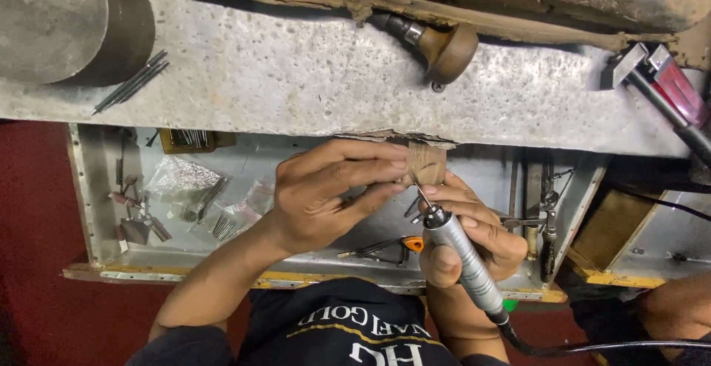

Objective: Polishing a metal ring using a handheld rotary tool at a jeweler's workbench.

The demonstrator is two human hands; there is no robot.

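On the far left of the bench lies one round metal block (52, 22), with a few thin rods (132, 81) beside it. Below, the open drawer (85, 188) keeps small bits within reach. Left hand (326, 192) has its fingers closed around a small piece, too hidden to name, pressed on the wooden peg (426, 162) for support. Right hand (474, 233) grips one rotary handpiece (463, 259) like a pen, tip at the peg.
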